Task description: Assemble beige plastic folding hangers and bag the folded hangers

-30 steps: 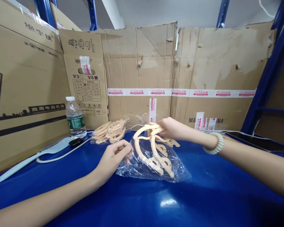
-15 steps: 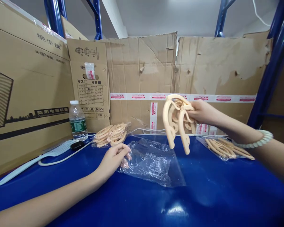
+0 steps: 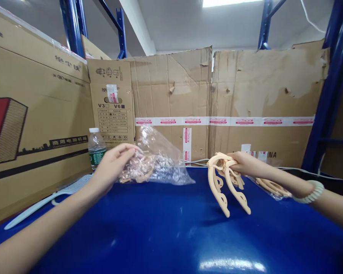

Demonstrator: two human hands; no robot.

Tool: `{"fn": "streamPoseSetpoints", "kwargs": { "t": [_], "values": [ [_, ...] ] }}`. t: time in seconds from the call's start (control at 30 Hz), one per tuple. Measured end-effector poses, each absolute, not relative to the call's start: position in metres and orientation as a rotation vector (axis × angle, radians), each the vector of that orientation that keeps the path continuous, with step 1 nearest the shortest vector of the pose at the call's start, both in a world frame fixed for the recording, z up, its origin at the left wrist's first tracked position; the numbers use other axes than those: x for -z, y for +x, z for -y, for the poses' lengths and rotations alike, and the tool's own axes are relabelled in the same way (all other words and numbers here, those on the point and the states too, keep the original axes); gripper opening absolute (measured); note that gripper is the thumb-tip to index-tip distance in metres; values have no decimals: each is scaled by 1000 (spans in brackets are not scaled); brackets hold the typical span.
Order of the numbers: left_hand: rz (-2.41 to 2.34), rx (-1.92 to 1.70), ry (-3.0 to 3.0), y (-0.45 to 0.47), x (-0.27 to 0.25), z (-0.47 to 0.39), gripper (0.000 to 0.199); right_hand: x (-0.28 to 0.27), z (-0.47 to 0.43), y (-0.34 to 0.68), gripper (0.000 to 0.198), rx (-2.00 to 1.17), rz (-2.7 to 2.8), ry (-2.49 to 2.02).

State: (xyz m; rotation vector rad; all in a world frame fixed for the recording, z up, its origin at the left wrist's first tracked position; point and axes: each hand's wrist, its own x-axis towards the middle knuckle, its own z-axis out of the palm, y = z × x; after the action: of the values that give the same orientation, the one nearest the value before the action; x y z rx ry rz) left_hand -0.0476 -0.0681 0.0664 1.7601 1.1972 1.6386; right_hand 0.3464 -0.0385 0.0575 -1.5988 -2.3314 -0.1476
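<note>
My right hand (image 3: 242, 164) is closed around the top of several beige folding clothes hangers (image 3: 217, 179), bunched together with their arms hanging down just above the blue table. My left hand (image 3: 116, 161) pinches an edge of a clear plastic bag (image 3: 171, 163), which spreads out to the right of it. Behind the bag, partly hidden, lie more beige hangers (image 3: 143, 173). Under my right forearm, another pack of beige hangers (image 3: 273, 186) rests in clear wrapping.
A water bottle (image 3: 96, 148) stands at the left by the cardboard box (image 3: 45, 114). A pale blue fly swatter (image 3: 45, 203) lies at the table's left edge. Cardboard sheets (image 3: 171, 99) wall off the back, with a white cable (image 3: 198, 161) along their foot. The table (image 3: 160, 236) is glossy blue.
My left hand has lifted the bag off the table and carried it left and back, over the left pile of hangers. My right hand has lowered its hangers towards the table.
</note>
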Motion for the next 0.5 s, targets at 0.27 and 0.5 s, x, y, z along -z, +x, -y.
{"fn": "streamPoseSetpoints", "kwargs": {
  "t": [0.27,0.5],
  "values": [
    [-1450,-1508,1381,-75,-79,1,7,-39,17,287,8,223,2499,-1612],
    [-1566,-1400,1459,-80,-59,-43,30,-24,-2,224,23,417,2515,-1670]
  ]
}}
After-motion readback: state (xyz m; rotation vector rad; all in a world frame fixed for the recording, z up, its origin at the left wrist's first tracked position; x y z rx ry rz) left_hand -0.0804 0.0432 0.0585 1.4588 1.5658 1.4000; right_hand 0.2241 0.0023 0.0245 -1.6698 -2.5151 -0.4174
